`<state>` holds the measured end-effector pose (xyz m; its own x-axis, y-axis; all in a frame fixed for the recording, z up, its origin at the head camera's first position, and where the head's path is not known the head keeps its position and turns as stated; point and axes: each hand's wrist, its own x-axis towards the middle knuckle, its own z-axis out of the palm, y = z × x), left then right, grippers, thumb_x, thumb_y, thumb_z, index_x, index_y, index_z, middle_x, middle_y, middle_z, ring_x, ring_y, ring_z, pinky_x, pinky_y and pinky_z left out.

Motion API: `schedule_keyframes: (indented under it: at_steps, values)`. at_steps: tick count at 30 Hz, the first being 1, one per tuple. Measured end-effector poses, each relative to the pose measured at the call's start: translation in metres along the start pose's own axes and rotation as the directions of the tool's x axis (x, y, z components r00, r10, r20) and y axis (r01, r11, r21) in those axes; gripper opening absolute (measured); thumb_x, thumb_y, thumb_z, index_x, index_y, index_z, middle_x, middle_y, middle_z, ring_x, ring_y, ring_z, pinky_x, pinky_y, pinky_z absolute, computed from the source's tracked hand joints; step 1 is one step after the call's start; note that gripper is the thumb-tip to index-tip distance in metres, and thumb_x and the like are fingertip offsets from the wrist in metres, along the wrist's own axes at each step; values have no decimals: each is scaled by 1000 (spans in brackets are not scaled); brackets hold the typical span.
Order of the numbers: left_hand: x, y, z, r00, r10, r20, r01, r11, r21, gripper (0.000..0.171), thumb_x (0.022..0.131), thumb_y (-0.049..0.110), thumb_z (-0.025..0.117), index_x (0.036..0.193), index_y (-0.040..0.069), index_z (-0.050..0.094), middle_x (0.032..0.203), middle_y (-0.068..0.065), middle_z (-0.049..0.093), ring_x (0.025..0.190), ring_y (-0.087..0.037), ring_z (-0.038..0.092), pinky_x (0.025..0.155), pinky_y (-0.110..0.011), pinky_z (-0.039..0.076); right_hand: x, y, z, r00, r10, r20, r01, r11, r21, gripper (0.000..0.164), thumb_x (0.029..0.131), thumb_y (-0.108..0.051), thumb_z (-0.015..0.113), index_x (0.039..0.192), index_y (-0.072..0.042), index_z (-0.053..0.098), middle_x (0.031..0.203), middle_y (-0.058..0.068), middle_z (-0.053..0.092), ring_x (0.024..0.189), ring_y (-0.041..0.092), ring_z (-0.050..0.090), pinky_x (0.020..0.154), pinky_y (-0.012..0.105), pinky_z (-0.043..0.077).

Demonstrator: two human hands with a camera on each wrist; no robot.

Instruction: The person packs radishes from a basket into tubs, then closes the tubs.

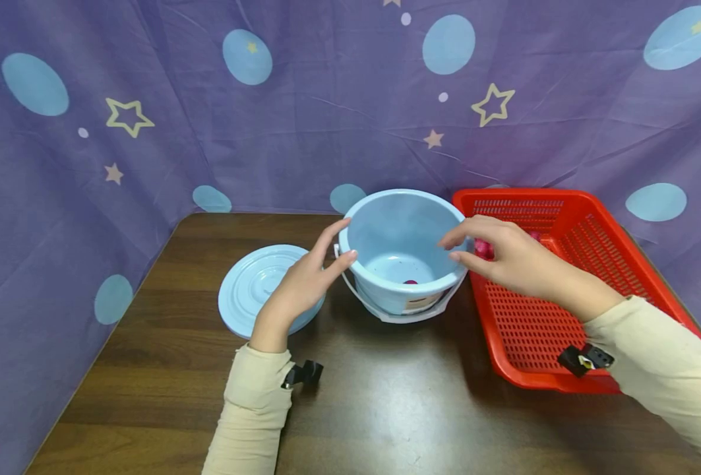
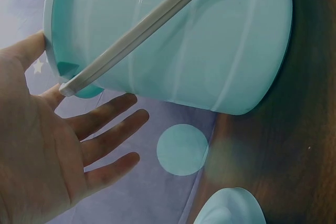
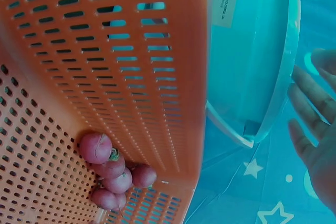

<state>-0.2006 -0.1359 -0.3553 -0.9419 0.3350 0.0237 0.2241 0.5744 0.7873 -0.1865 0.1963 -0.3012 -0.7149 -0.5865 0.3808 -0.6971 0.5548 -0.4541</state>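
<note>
A light blue bucket (image 1: 401, 293) with a pale handle (image 2: 147, 27) stands upright on the table. Inside, a small dark red thing (image 1: 410, 282) shows at the bottom. My left hand (image 1: 303, 282) is at the bucket's left rim, thumb over the edge, its other fingers spread loosely along the outside. My right hand (image 1: 507, 254) hovers at the right rim, fingers relaxed and pointing toward the bucket's mouth, holding nothing. Under it, the red slotted basket (image 1: 528, 379) holds several red radishes (image 3: 119, 181) in a corner.
A round light blue lid (image 1: 240, 293) lies on the wooden table (image 1: 148, 369) left of the bucket, partly behind my left forearm. The basket stands close against the bucket's right side. A purple cloth (image 1: 326, 119) with stars and dots hangs behind the table.
</note>
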Motion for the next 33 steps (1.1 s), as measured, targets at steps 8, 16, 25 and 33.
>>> schedule_keyframes:
  at_steps: [8,16,25,33]
  values:
    - [1,1,-1,1000,3,-2,-3,1000,1,60,93,73,42,147,62,18,157,-2,33,131,-37,46,99,-61,38,-4,7,-11,995,-19,-93,21,1000,13,28,85,1,76,109,-13,72,101,-5,69,86,5,56,76,16,45]
    - [1,1,0,1000,-7,1,7,1000,5,60,93,73,42,146,63,17,158,-2,32,132,-37,44,100,-62,37,-14,23,-16,994,74,-84,-75,997,-12,24,87,-4,76,108,-14,72,98,-10,68,86,4,56,74,17,43]
    - [-1,0,0,1000,-8,0,8,1000,5,59,92,74,43,145,65,17,157,-1,34,131,-35,46,99,-60,38,-24,41,-19,982,161,-100,-164,986,-21,24,87,-3,75,108,-15,73,94,-5,68,77,9,55,68,17,43]
    - [-1,0,0,1000,-5,4,5,1000,-8,59,92,74,43,144,65,17,157,1,32,132,-35,45,99,-60,38,-31,55,-15,966,257,0,-257,964,-70,20,90,-13,74,108,-20,72,99,-9,68,86,10,55,75,21,44]
